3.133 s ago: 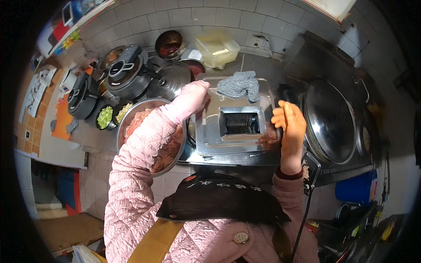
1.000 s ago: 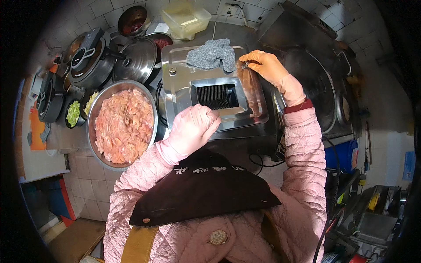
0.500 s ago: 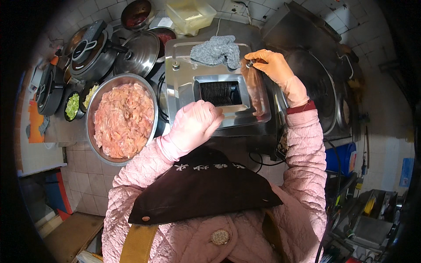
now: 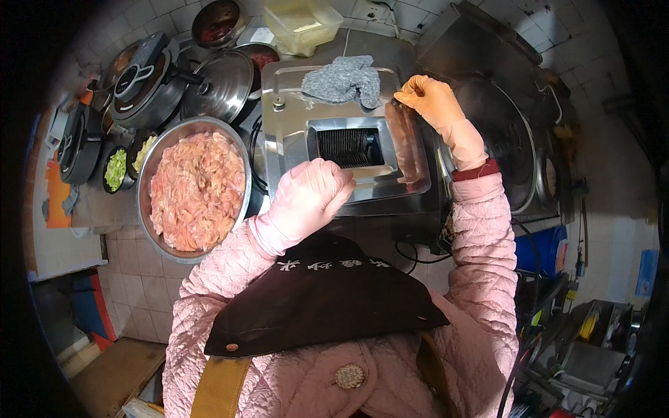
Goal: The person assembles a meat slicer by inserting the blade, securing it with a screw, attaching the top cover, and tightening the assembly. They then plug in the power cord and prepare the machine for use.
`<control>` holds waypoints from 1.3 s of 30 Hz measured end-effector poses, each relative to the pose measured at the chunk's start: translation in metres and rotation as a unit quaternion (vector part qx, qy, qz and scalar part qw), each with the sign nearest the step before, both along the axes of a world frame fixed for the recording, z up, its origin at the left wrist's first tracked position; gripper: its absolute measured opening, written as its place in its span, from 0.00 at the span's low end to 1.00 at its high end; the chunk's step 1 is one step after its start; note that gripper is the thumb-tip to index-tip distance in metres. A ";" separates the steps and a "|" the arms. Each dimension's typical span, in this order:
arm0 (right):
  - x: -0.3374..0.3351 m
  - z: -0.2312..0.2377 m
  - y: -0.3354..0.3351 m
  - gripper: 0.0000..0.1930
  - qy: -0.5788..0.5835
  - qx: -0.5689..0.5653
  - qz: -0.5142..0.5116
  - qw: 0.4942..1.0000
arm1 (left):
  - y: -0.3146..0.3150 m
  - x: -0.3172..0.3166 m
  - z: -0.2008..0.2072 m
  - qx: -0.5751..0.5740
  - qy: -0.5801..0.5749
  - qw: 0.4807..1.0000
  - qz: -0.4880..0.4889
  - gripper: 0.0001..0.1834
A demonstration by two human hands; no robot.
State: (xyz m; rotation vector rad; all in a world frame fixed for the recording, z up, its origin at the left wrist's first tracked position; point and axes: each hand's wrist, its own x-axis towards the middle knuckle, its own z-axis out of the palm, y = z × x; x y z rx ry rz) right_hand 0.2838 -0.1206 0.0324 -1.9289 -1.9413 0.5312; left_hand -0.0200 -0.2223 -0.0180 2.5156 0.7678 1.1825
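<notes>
A stainless-steel meat slicer (image 4: 293, 150) stands before me, with a row of thin dark blades (image 4: 343, 146) inside the square opening in its top. My gloved right hand (image 4: 433, 106) pinches a small knob (image 4: 398, 104) at the right side of the top; the fingers mostly cover it. At the slicer's front edge, just left of the opening, my gloved left hand (image 4: 312, 194) is closed, and its palm side is hidden. A crumpled grey-blue cloth (image 4: 343, 79) lies on the far part of the top. The matching left knob (image 4: 279, 102) is uncovered.
Left of the slicer, a big metal bowl (image 4: 144, 209) holds sliced raw meat (image 4: 197, 188). Beyond it are a pot lid (image 4: 219, 83), a dark cooker (image 4: 150, 94) and small bowls of chopped greens (image 4: 115, 169). A clear plastic tub (image 4: 303, 24) stands behind; a large wok (image 4: 498, 139) is at right.
My right hand has shifted slightly right and its fingers have turned around the knob, now covering more of it. My left hand stays where it was.
</notes>
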 end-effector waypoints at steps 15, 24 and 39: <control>-0.004 -0.002 0.003 0.20 -0.003 -0.001 0.028 1.000 | 0.000 0.000 0.001 0.002 0.000 1.000 -0.002 0.07; 0.000 -0.009 0.001 0.06 0.042 0.047 -0.011 0.998 | 0.001 -0.001 0.000 0.005 -0.009 1.000 -0.010 0.11; 0.003 -0.011 -0.005 0.14 0.056 0.063 0.085 0.993 | 0.001 -0.002 0.000 -0.016 -0.015 1.000 -0.011 0.07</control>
